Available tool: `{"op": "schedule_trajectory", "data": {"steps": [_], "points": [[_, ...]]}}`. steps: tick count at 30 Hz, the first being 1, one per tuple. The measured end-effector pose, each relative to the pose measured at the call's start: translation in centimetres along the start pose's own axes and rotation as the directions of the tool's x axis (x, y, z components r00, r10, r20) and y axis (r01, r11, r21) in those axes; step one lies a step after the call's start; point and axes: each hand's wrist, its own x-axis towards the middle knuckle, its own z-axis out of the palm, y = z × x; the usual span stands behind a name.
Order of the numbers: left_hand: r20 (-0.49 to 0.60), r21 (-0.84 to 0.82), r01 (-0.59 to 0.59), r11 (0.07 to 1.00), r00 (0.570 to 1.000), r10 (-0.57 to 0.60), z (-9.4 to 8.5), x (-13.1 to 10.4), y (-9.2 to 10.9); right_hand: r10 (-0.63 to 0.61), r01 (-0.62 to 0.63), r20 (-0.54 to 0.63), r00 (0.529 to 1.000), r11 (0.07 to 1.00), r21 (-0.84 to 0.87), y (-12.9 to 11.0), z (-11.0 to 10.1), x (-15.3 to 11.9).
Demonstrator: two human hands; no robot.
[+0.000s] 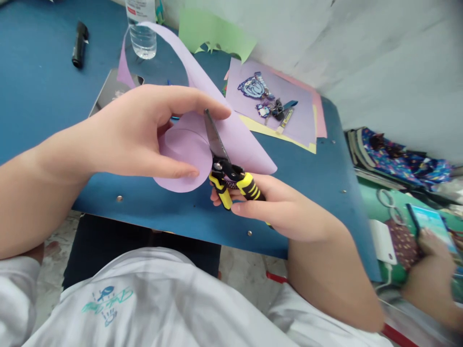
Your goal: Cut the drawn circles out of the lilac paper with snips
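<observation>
Head view: I judge cutting partial, with uncut width remaining; my left hand point(133, 132) holds the curled purple sheet point(248, 149) above the table point(162, 212), and my right hand point(277, 200) grips the yellow-black scissors point(224, 168).

The scissors point(216, 166) have yellow handles striped with black, and the curled paper point(183, 159) is pale purple. The table point(152, 202) is blue, the torn sheet point(213, 33) light green, and the white shirt point(159, 299) bears a blue and teal print. The bag point(401, 154) shows multicoloured flecks on deep blue.
</observation>
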Motion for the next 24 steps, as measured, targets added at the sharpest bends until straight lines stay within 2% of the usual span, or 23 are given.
{"op": "schedule_trajectory", "data": {"steps": [5,9,14,20,24], "points": [[0.025,0.012,0.008,1.0,1.0,-0.009,-0.48,-0.36,0.44,0.002,-0.001,0.016,1.0,0.999,-0.041,-0.22,0.11,-0.13],[0.033,0.058,-0.022,0.998,0.999,0.02,-0.62,-0.33,0.54,-0.044,0.044,0.02,0.999,0.999,-0.012,-0.33,0.28,-0.08],[0.023,0.093,-0.037,0.995,0.999,0.035,-0.45,-0.24,0.34,-0.019,0.019,0.014,1.0,0.999,0.04,-0.4,0.41,-0.12],[0.019,0.03,-0.033,0.999,0.999,0.032,-0.42,-0.41,-0.34,-0.035,0.035,-0.005,0.999,0.998,0.049,-0.32,0.69,-0.03],[-0.005,0.051,-0.038,0.998,0.999,0.038,-0.37,-0.42,-0.42,-0.064,0.064,-0.005,0.998,0.995,0.077,0.02,0.77,0.09]]}}
